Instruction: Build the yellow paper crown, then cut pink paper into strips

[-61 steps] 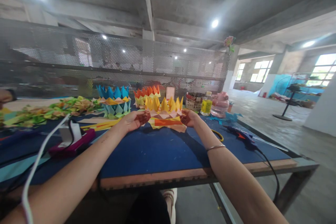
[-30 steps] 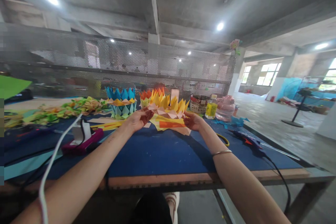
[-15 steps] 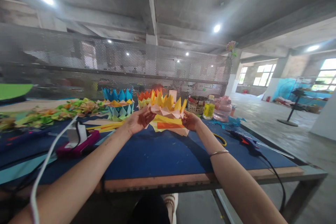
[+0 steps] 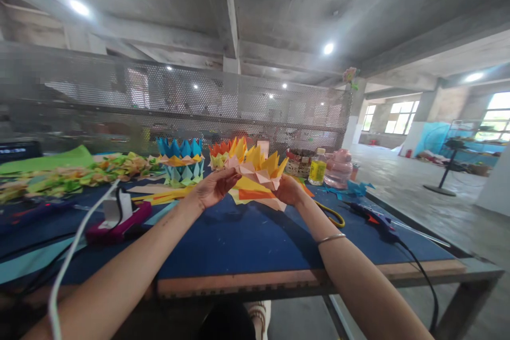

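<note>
The paper crown (image 4: 261,172), with yellow points and a pink band, is positioned between the 2 hands, above the blue table mat (image 4: 239,255) and a small spread of coloured paper sheets (image 4: 255,194). Its long axis runs from left to right, sloping down toward the right hand (image 4: 289,190). Neither hand is nearer: each meets 1 end.

Left hand (image 4: 217,187): thumb and fingers are brought together on the left end of the band. Right hand: in contact at the right end; its fingertips are hidden behind the band, so I cannot tell from here whether they are clamped.

Containers, to the right beyond the crown: 1 woven basket (image 4: 298,163), contents not distinguishable; 1 clear bottle (image 4: 317,169), capped, yellow around its middle, label or liquid unclear; 1 pink vessel (image 4: 338,169), just beside the bottle, contents likewise unclear.

Beyond the left hand, a blue-pointed crown (image 4: 181,150) tops a stack on the mat. An orange-pointed crown (image 4: 219,150) is located behind the held one. A glue gun (image 4: 376,220) lies on the mat, right of the right hand and well apart from it.
</note>
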The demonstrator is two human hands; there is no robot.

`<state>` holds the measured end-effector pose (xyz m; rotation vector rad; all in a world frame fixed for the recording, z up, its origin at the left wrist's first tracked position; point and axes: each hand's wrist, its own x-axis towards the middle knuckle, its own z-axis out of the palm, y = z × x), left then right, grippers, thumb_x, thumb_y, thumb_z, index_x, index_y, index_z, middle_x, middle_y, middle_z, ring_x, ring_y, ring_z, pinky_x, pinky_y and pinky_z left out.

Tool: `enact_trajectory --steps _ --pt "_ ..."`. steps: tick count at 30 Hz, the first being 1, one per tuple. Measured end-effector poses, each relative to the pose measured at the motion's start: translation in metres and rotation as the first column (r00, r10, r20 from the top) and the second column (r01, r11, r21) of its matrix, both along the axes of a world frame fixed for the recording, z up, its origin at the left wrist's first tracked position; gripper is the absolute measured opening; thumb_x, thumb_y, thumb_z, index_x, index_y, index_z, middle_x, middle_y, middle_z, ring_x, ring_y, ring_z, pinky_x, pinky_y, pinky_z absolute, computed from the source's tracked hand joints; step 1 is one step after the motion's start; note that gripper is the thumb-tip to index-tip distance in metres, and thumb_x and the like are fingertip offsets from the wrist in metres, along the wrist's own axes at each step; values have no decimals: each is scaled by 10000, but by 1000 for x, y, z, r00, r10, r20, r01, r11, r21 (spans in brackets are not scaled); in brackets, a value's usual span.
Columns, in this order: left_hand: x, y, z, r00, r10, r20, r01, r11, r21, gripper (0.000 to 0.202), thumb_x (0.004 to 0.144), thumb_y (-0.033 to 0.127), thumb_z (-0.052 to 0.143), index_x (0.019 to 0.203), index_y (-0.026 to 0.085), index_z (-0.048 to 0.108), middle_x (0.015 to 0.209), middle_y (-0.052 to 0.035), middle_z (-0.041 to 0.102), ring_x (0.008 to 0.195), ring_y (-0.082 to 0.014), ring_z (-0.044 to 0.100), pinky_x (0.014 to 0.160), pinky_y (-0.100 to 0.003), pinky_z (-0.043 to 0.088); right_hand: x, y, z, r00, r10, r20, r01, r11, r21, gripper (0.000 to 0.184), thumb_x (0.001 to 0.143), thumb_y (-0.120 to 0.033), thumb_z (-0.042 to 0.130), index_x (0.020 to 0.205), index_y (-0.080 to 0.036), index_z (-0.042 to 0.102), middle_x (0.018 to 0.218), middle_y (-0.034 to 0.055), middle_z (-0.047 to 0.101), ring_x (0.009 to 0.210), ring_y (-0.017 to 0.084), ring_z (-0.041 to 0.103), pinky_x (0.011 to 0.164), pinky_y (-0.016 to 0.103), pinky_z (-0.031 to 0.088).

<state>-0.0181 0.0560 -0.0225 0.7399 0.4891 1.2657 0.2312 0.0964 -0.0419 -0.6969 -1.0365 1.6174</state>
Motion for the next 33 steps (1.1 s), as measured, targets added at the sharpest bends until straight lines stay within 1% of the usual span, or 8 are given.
enact_trajectory --steps 4,12,19,21,24,27,30,33 --pt "2 3 3 996 52 68 -55 997 51 282 927 295 598 1169 150 581 1129 -76 621 911 -185 641 758 -365 560 -11 -5 3 999 32 -22 -35 989 -145 271 946 -350 564 1115 -141 596 1047 60 642 825 152 643 698 318 559" --pt "1 7 6 984 125 125 -138 985 102 295 929 309 595 1182 157 577 1152 -80 615 935 -193 638 778 -381 556 -33 -21 1 995 88 -42 -97 947 -306 326 958 -391 533 1165 -142 576 1074 75 643 843 162 654 698 323 566" --pt "-5 8 9 976 178 124 -195 971 140 277 927 290 599 1167 153 581 1128 -73 620 909 -184 640 756 -364 560 -36 -29 7 990 136 44 -106 907 -406 498 998 -520 348 1238 -118 516 1023 102 658 728 142 661 565 259 548" --pt "-5 8 9 978 180 108 -196 969 153 274 927 288 598 1165 154 582 1129 -73 620 910 -183 640 755 -363 560 -39 -34 11 983 171 70 -129 908 -399 547 995 -533 320 1186 -73 545 922 121 673 648 143 651 472 225 503" --pt "-1 7 5 985 159 68 -169 970 173 262 929 289 595 1154 155 588 1121 -71 624 900 -178 641 751 -356 561 -48 -47 18 974 216 62 -185 929 -322 540 964 -549 396 1060 -67 620 818 114 685 562 133 617 391 194 429" --pt "6 6 -1 992 124 13 -125 976 181 267 930 300 595 1152 153 589 1110 -71 628 890 -177 643 746 -356 561 -60 -57 21 979 204 4 -199 959 -202 521 940 -591 423 961 -126 657 823 67 686 596 116 613 471 200 469" --pt "14 3 -8 995 96 -42 -86 978 189 258 928 294 598 1141 149 592 1093 -67 631 878 -173 644 738 -351 561 -68 -60 17 987 157 -28 -159 979 -131 473 914 -597 482 894 -157 656 819 39 662 625 113 603 543 225 490" --pt "19 1 -11 994 67 -88 -49 978 202 250 925 283 603 1134 147 596 1097 -67 632 889 -176 645 747 -356 562 -70 -56 12 998 57 -42 -59 996 -63 305 893 -475 604 910 -172 638 847 7 641 630 90 580 561 209 475"
